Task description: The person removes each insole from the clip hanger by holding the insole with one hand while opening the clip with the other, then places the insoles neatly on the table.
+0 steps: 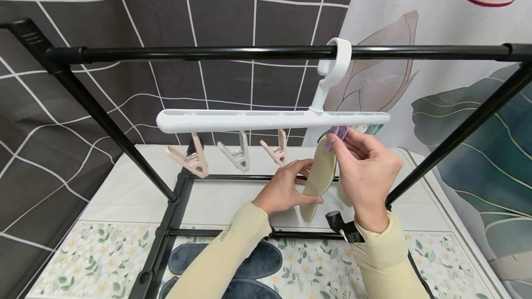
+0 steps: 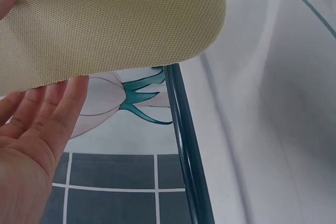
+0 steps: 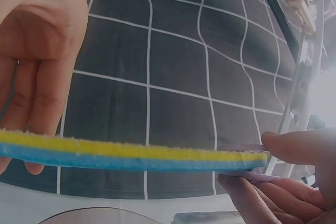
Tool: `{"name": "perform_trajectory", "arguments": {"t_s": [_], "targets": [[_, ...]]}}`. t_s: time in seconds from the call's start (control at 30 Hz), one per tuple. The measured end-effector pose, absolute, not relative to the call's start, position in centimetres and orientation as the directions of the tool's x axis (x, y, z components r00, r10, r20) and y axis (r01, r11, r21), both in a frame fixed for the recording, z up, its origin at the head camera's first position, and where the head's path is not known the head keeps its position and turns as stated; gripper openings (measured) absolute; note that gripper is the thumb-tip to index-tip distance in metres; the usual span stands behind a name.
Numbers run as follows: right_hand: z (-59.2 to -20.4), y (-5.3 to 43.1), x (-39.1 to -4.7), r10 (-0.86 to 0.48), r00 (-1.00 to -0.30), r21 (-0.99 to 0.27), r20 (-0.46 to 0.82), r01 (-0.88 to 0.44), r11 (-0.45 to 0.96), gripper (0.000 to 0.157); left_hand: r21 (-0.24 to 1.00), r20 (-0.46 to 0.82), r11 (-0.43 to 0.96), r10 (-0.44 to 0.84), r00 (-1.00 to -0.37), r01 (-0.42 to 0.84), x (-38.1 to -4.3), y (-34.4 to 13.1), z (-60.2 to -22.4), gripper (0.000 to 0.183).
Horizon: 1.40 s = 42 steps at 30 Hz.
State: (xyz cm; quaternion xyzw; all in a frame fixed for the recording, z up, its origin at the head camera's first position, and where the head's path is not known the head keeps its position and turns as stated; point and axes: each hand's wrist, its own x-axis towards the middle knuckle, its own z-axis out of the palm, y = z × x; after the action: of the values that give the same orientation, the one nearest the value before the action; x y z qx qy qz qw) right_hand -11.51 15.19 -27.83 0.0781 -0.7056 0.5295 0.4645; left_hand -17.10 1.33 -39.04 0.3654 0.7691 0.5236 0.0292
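A beige insole (image 1: 319,174) hangs tilted below the right part of a white clip hanger (image 1: 232,121). My left hand (image 1: 287,186) pinches it low down, thumb on one face and fingers behind the other. At its upper end, my right hand (image 1: 367,163) squeezes a purple clip (image 1: 342,132) between thumb and fingers. In the right wrist view the clip's legs stand on either side of the insole's end, and the insole's edge (image 3: 131,153) shows yellow and blue layers. Part of another beige insole (image 1: 344,193) appears behind my right hand.
The hanger hooks over a black rack's top bar (image 1: 208,53). Pink and grey clips (image 1: 195,158) dangle along its left part. Slanted black posts (image 1: 120,137) flank the work. Dark blue padded slippers (image 1: 262,262) lie below on a flowered mat (image 1: 99,257). A gridded dark curtain (image 1: 224,22) hangs behind.
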Motion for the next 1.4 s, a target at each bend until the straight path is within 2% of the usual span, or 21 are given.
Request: {"name": "perform_trajectory", "arguments": {"t_s": [0.53, 0.8, 1.4], "targets": [[-27.70, 14.93, -11.70, 0.413, -0.551, -0.688, 0.725, -0.600, 0.407, 0.019, 0.827, 0.333, 0.195, 0.585, -0.740, 0.527, -17.11, 0.92, -38.95, 0.083], [-27.77, 14.94, -11.88, 0.410, -0.549, -0.686, 0.728, -0.600, 0.412, 0.017, 0.841, 0.287, 0.233, 0.574, -0.767, 0.489, -17.15, 0.55, -38.99, 0.084], [-27.72, 14.91, -12.04, 0.410, -0.550, -0.685, 0.728, -0.606, 0.404, 0.017, 0.828, 0.318, 0.214, 0.580, -0.750, 0.517, -17.27, 0.31, -39.10, 0.082]]}}
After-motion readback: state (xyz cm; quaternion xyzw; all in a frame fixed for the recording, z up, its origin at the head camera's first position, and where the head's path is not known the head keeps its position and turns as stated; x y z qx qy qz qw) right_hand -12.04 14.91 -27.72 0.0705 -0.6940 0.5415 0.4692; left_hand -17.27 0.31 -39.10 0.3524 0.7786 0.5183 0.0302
